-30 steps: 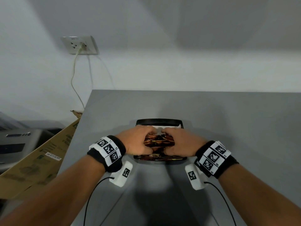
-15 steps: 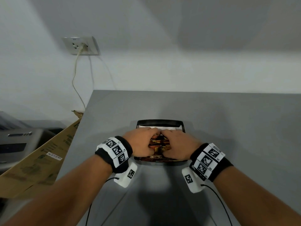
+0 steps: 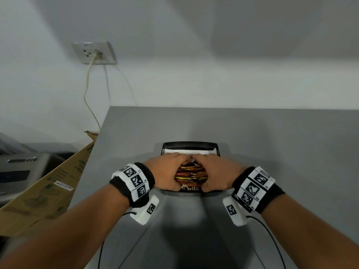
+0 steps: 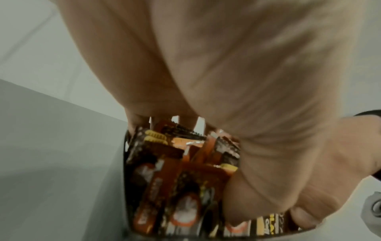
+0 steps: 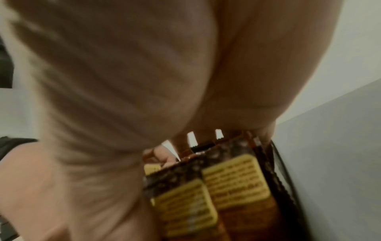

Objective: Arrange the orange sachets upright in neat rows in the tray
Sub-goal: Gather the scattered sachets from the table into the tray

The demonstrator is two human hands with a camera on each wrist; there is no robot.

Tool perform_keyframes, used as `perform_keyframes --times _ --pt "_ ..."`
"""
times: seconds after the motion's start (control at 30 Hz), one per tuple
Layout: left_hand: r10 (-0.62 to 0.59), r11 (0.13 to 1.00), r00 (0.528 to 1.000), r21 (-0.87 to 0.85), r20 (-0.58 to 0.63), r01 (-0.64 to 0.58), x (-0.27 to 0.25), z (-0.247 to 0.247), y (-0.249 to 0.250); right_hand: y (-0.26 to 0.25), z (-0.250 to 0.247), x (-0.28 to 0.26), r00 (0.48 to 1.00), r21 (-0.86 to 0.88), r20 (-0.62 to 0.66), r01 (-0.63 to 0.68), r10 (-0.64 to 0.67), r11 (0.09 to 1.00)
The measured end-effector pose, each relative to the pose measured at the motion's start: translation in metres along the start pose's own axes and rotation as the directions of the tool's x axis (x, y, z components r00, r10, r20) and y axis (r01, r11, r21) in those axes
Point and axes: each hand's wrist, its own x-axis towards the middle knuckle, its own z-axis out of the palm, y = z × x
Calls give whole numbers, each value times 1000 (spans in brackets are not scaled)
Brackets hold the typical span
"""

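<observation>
A small black tray point(image 3: 190, 146) sits mid-table, with a white lining showing at its far end. A bundle of orange sachets point(image 3: 191, 174) stands packed in its near part. My left hand point(image 3: 166, 174) wraps the bundle's left side and my right hand point(image 3: 217, 174) wraps its right side, fingers curled over the far edge and thumbs at the near face. In the left wrist view the sachets point(image 4: 177, 179) stand on edge inside the tray wall. The right wrist view shows sachets point(image 5: 216, 187) with yellow label panels pressed against my palm.
The grey table point(image 3: 272, 152) stretches wide to the right and behind the tray. A cardboard box point(image 3: 48, 191) leans at the table's left edge, beside a grey machine point(image 3: 17, 171). A wall socket point(image 3: 95, 53) with a hanging cord sits upper left.
Both hands have squeezed closer together around the bundle and slid slightly toward the tray's far end; the sachets now stand more upright and gathered.
</observation>
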Motion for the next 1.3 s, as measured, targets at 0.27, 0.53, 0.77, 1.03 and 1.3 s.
perform_keyframes --times 0.27,0.53,0.77,1.03,1.3 --pt "16 993 995 118 -99 -4 1 7 4 -1 13 5 995 -121 -95 -3 -9 993" --pt "22 990 993 139 -118 -5 5 10 5 -8 10 -2 990 -131 -138 14 -32 991" --pt "35 981 982 192 -185 1 7 1 1 -9 2 -1 970 -164 -241 -10 -30 986" --pt "60 990 990 132 -128 -42 -3 10 4 -5 12 -8 996 -69 -86 15 -21 998" --pt "25 995 998 100 -51 -20 -13 22 4 -3 31 -21 993 -127 -102 39 -52 991"
